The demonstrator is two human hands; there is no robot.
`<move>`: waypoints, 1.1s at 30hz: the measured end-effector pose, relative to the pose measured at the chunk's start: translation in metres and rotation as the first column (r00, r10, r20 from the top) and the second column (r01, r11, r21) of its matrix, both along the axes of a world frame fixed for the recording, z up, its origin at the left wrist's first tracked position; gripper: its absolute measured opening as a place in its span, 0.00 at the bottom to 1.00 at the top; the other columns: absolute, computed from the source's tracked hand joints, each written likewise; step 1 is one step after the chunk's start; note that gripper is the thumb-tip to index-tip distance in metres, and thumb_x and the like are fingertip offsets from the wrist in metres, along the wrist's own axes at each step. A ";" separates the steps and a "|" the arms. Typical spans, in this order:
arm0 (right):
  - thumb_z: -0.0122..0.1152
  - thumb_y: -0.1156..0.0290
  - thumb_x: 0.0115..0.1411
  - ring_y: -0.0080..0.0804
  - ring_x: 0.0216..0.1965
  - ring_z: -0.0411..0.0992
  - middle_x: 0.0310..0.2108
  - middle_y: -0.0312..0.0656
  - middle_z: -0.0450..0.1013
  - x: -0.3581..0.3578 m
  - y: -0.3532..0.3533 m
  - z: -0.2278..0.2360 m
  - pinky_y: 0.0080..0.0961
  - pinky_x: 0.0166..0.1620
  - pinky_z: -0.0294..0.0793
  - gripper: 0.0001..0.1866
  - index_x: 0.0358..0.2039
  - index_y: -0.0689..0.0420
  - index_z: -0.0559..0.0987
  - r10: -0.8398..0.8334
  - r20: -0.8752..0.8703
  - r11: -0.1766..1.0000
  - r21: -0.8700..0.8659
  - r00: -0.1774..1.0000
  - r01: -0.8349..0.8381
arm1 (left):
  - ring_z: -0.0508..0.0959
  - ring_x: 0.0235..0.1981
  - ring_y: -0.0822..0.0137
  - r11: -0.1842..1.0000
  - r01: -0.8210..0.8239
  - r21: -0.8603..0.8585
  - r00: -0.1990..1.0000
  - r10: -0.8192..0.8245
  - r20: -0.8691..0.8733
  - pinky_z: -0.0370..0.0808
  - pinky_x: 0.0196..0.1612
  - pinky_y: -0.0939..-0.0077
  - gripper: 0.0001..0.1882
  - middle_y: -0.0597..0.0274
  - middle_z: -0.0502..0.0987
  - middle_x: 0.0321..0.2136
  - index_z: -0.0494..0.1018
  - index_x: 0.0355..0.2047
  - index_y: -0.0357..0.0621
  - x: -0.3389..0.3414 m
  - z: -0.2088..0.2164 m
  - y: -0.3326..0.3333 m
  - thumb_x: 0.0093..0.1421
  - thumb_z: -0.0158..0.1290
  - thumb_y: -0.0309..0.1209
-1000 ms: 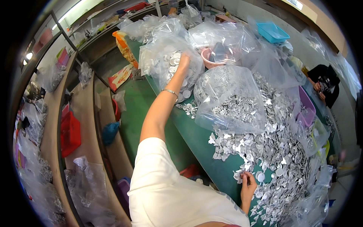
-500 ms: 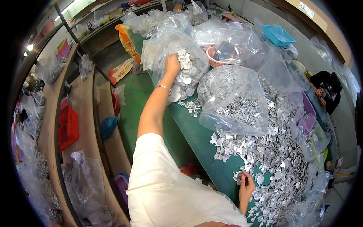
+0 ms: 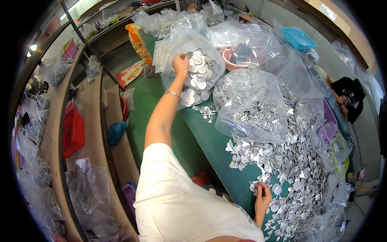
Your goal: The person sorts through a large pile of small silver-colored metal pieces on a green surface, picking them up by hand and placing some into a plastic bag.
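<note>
At the far end of the green table, my left hand (image 3: 179,65) is over the mouth of a clear plastic bag (image 3: 163,50) full of round silvery metal discs (image 3: 200,71). Its fingers are closed, with a grey metal disc (image 3: 189,54) at the tips. Close to me, my right hand (image 3: 263,199) rests by the table's near edge, beside a large heap of small flat metal pieces (image 3: 300,161). Fingers and thumb pinch a small silvery metal piece (image 3: 254,186), whose shape I cannot make out.
Another clear bag of ring-like metal parts (image 3: 252,107) lies mid-table, with small loose parts (image 3: 206,113) beside it. Behind are a pink basin (image 3: 230,60) and a blue tray (image 3: 299,38). Shelves (image 3: 82,121) with bags and a red basket (image 3: 73,133) stand left. Another person's hand (image 3: 342,103) shows right.
My left hand has come up and slightly left from among the discs, and a grey disc now shows at its fingertips. My right hand has stayed in place.
</note>
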State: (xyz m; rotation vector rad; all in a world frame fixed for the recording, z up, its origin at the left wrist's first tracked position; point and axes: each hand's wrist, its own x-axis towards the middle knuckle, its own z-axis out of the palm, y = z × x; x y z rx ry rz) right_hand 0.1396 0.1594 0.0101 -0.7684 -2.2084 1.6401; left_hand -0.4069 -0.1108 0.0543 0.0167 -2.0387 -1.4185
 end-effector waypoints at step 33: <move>0.52 0.76 0.57 0.24 0.29 0.71 0.28 0.42 0.74 -0.003 -0.004 -0.007 0.17 0.33 0.69 0.09 0.37 0.65 0.75 -0.021 -0.030 0.997 0.080 0.999 0.024 | 0.67 0.19 0.73 0.301 0.306 0.903 0.747 -0.664 -0.032 0.66 0.20 0.80 0.11 0.62 0.69 0.24 0.67 0.39 0.33 0.053 0.027 0.023 0.56 0.49 0.25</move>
